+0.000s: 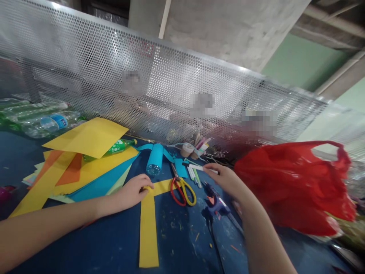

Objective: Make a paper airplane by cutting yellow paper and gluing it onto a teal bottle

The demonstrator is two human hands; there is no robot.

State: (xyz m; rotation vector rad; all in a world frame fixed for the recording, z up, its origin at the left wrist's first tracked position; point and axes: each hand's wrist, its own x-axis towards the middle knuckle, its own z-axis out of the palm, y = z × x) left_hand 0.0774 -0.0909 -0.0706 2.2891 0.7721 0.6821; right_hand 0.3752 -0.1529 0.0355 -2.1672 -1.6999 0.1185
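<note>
My left hand (134, 191) rests with curled fingers on the top end of a long yellow paper strip (148, 228) that lies on the dark blue table (108, 243). My right hand (225, 179) pinches a white marker (201, 168) above a few more markers (194, 176). Between the hands lie scissors with red and yellow handles (182, 190). A blue glue gun (216, 203) lies just below my right wrist. A bottle wrapped in blue paper (154, 159) lies behind the scissors.
Stacked yellow, orange and blue paper sheets (85, 160) cover the left side. Plastic bottles (42, 120) lie at the far left. A red plastic bag (296, 186) bulks at the right. A perforated metal screen (171, 87) closes the back. Tape rolls and sticks (194, 148) stand by it.
</note>
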